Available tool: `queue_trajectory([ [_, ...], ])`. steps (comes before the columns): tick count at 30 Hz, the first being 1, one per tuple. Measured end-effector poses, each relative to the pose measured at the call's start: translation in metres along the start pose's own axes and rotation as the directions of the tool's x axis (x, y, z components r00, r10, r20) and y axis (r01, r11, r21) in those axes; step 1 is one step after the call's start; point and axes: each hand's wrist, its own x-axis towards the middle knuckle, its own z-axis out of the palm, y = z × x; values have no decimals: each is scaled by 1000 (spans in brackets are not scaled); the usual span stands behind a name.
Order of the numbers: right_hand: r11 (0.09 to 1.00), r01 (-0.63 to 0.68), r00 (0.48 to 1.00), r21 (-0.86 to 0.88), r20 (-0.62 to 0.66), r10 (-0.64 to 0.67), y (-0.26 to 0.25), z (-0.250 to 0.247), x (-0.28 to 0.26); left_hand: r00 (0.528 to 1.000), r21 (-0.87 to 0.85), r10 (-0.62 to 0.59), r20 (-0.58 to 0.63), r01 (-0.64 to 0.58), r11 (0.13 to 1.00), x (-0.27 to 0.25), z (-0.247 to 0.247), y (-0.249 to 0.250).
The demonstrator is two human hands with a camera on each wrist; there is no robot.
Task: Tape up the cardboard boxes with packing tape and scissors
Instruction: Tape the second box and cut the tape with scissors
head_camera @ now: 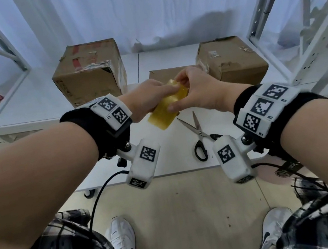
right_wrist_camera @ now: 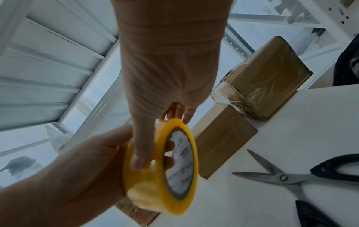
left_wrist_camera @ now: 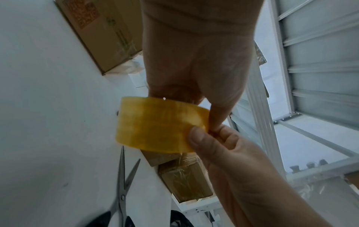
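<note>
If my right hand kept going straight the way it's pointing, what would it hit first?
Likely the low cardboard box just beyond the right hand and the tape roll it grips, though depth is unclear.

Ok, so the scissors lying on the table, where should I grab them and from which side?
Take the scissors by the black loop handles, coming from above on the near side. They lie flat on the white table, blades open in a V pointing away toward the boxes, handles toward you. Both hands are busy: the left hand and right hand hold the tape roll, so free one first.
</note>
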Motion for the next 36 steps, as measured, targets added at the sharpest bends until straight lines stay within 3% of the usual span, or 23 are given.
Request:
queue_trajectory([
  [4,992,37,997,-117,-56,-43,-3,0,-2,999,82,13,-41,-10,997,1,1,1],
  [13,999,54,993,-7,-103,-54,-10,3,-2,986,151,70,-152,-46,987,-2,-3,6],
  [19,997,70,988,-27,-133,-73,-12,8,-4,987,185,94,-130,-69,980,-2,-5,6],
  [30,992,84,988,94,-140,-71,-11,8,-5,981,205,105,-162,-70,976,-2,-2,9],
  [36,994,107,982,37,-160,-100,-11,10,-5,977,248,144,-160,-101,964,-5,-3,11],
])
